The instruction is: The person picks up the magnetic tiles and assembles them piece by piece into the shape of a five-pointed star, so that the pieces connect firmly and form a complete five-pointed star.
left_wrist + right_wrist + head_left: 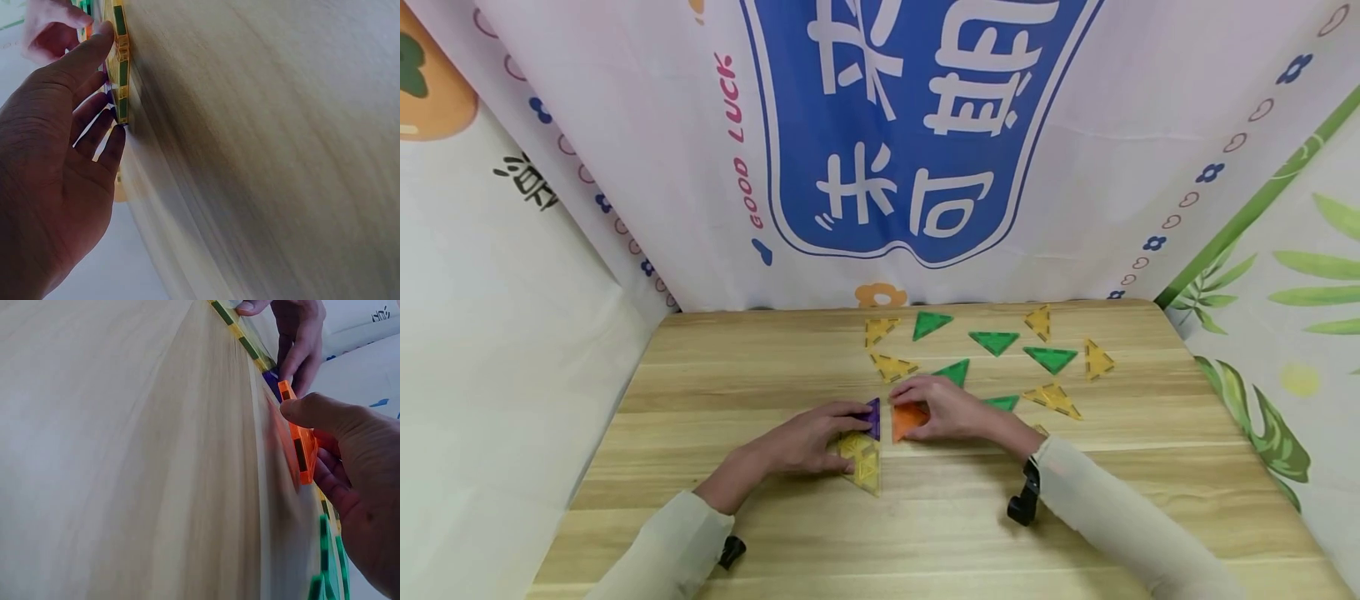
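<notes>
My left hand (808, 437) holds a joined group of see-through magnetic tiles on the table, fingers on the purple triangular magnetic tile (874, 423) and thumb at the lower edge of the yellow magnetic tiles (867, 468). In the left wrist view the yellow edge (122, 69) with its dark magnets faces the camera. Just to the right, my right hand (951, 410) pinches an orange triangular magnetic tile (906, 421) between thumb and fingers. A narrow gap separates it from the purple one in the head view. The right wrist view shows the orange tile (300, 447) tilted above the wood.
Loose green triangular tiles (994, 342) and orange-yellow triangular tiles (1052, 400) lie scattered behind and right of my right hand, several of each. A green tile (953, 372) sits right behind that hand. The wooden table (737, 358) ends at a printed cloth backdrop (715, 250).
</notes>
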Demonstrator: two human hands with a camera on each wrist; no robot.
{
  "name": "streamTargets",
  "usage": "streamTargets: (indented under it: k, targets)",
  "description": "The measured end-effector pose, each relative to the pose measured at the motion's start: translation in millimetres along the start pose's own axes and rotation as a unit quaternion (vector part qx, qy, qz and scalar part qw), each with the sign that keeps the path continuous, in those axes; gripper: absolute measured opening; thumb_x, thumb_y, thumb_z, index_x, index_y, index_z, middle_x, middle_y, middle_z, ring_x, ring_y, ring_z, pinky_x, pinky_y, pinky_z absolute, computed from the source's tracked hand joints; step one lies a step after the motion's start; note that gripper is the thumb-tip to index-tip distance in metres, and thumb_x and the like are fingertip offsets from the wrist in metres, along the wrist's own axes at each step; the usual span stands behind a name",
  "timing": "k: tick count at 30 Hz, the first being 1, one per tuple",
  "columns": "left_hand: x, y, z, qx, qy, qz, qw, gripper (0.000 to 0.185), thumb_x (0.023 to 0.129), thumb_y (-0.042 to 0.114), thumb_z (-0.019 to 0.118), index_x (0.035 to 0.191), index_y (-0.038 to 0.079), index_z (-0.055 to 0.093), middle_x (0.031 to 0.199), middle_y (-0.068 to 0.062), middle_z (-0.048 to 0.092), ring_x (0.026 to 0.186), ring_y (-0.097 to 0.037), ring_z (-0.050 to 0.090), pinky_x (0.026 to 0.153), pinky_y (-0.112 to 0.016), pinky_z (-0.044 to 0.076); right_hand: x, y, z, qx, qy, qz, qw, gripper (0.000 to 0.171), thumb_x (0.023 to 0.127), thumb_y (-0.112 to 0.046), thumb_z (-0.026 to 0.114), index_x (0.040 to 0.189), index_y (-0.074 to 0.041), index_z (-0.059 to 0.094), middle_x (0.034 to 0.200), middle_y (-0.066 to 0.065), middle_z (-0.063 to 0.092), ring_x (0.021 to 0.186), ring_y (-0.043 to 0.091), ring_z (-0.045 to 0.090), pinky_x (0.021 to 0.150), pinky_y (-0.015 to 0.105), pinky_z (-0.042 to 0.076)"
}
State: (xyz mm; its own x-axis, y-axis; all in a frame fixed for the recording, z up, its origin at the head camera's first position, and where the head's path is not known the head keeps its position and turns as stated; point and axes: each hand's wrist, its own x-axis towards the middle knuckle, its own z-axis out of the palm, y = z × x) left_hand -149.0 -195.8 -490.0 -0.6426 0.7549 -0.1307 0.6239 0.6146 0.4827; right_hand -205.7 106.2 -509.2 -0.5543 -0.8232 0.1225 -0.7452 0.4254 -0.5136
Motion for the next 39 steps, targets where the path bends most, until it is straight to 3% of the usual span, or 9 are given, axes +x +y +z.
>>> streamTargets:
  k: [10,16,22,27,34,39]
  targets:
    - [1.0,-1.6,1.6,-0.007,0.012,0.023,0.9996,0.066,0.095,0.034,0.082,0.152,0.01,0.058,0.167,-0.006,0.041,0.153,-0.029,0.04,0.121,-0.05,0.04,18.4,-5.4,9.7,-0.003,-0.012,-0.002,1.0,0.048,0.088,-0.025,0.087,0.131,-0.007,0.074,0.14,0.007,0.067,0.13,0.024,0.061,0.111,0.04,0.051]
    - [1.5,-1.5,1.3,-0.018,0.012,0.016,0.9996,0.066,0.096,0.033,0.082,0.153,0.01,0.057,0.167,-0.007,0.041,0.153,-0.029,0.039,0.121,-0.051,0.04,7.8,-7.5,2.9,0.008,-0.006,0.004,1.0,0.05,0.09,-0.023,0.086,0.134,-0.003,0.072,0.144,0.011,0.064,0.136,0.029,0.058,0.113,0.046,0.049]
    - [1.5,-1.8,2.8,-0.026,0.01,0.003,0.9996,0.066,0.095,0.033,0.082,0.152,0.01,0.058,0.167,-0.007,0.041,0.154,-0.03,0.039,0.121,-0.051,0.04,-17.9,-5.9,-12.2,0.011,0.023,-0.003,1.0,0.054,0.086,-0.018,0.09,0.134,0.0,0.072,0.141,0.014,0.066,0.132,0.033,0.061,0.11,0.047,0.053]
    - [1.6,-2.0,3.8,-0.028,0.008,-0.007,0.9996,0.066,0.096,0.034,0.082,0.152,0.011,0.058,0.168,-0.006,0.04,0.154,-0.031,0.038,0.121,-0.051,0.041,-47.5,-4.4,-29.1,0.012,0.013,0.028,0.999,0.052,0.087,-0.02,0.089,0.133,-0.002,0.072,0.141,0.01,0.066,0.132,0.031,0.062,0.109,0.047,0.053]
    - [0.4,-3.3,5.9,-0.037,0.015,0.004,0.9992,0.065,0.095,0.033,0.082,0.151,0.008,0.059,0.167,-0.009,0.041,0.152,-0.034,0.04,0.119,-0.053,0.042,-93.2,1.5,-43.5,0.002,-0.007,0.074,0.997,0.049,0.089,-0.025,0.088,0.133,-0.008,0.074,0.14,0.004,0.067,0.132,0.028,0.061,0.108,0.049,0.053]
    - [0.2,-3.8,6.1,-0.038,0.009,-0.006,0.9992,0.066,0.095,0.033,0.082,0.152,0.011,0.058,0.168,-0.006,0.04,0.154,-0.031,0.038,0.121,-0.051,0.041,-124.4,9.1,-47.3,-0.02,0.013,0.069,0.997,0.047,0.087,-0.027,0.09,0.128,-0.01,0.076,0.135,0.003,0.069,0.126,0.029,0.065,0.102,0.051,0.056]
